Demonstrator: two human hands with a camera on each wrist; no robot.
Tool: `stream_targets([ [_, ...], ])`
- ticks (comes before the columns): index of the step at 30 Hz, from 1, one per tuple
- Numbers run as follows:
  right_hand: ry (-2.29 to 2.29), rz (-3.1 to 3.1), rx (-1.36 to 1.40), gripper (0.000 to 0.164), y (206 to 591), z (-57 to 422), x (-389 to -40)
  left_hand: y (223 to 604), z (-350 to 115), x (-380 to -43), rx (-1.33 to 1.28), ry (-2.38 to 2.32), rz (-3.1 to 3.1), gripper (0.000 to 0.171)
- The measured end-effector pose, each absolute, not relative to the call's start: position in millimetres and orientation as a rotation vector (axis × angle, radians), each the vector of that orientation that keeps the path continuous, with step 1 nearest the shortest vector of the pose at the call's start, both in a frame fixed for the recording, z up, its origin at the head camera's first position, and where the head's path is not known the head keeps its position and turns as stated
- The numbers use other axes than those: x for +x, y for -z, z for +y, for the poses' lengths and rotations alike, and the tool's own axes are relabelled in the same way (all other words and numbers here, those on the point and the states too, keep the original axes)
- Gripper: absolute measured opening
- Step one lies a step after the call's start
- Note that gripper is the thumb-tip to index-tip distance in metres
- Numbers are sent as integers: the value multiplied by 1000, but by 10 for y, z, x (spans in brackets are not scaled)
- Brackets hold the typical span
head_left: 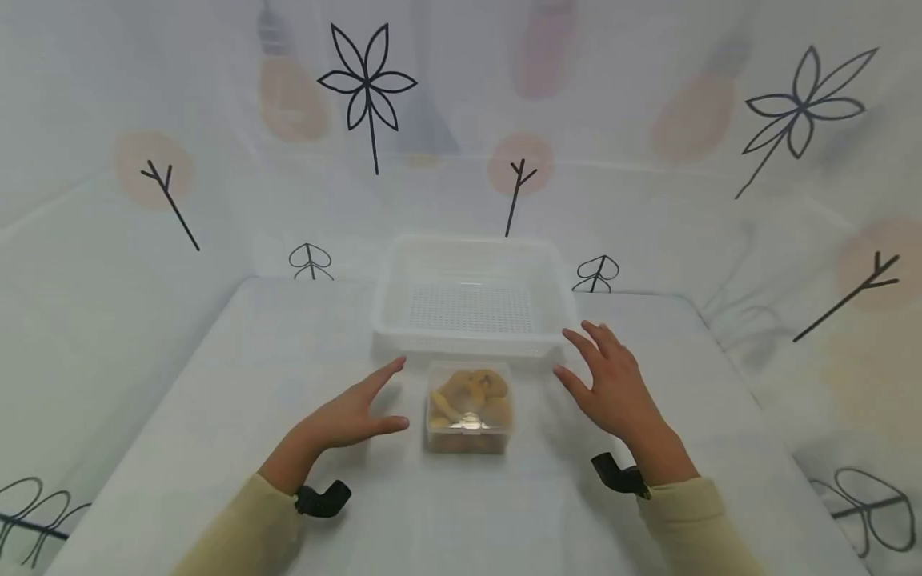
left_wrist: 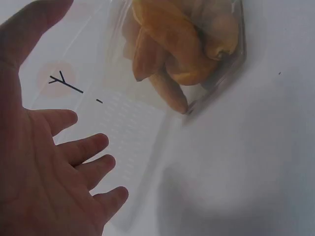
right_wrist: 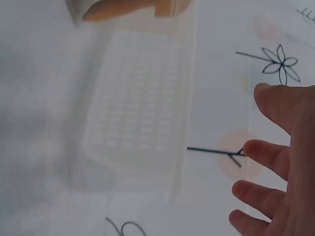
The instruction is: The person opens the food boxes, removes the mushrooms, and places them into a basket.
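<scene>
A clear lidded plastic box (head_left: 470,440) of curved yellow-brown pieces, whose exact kind I cannot tell, sits upright on the white table. My left hand (head_left: 346,418) hovers to its left, thumb and fingers spread, not touching it. To its right, my right hand (head_left: 611,390) is likewise held apart from the box, fingers spread near the basket's front right corner. In the left wrist view the curved pieces (left_wrist: 170,42) show through the box wall beyond the left palm (left_wrist: 54,182). The right wrist view catches only part of the box contents (right_wrist: 120,9).
Just behind the box stands a white plastic basket (head_left: 475,342) with a perforated bottom. White cloth walls (head_left: 461,192) printed with line flowers and coloured spots rise at the back and sides. The white tabletop (head_left: 446,520) extends in front of the box.
</scene>
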State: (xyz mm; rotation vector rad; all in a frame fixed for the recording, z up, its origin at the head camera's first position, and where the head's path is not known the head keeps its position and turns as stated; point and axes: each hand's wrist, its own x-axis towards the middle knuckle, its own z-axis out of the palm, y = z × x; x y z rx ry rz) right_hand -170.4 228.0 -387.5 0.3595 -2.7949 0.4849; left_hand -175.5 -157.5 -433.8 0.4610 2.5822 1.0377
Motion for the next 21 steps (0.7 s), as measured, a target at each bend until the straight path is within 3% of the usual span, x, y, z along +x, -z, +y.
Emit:
stream_targets([
  [12,-576,-2695,779,63,3910,1706,-1653,4598,-1283,-1763,629,-1321,2386,119],
  [21,-542,-2705,884,65,3997,1533,-1607,4641,-1181,-1817,651,-1379,2384,126],
])
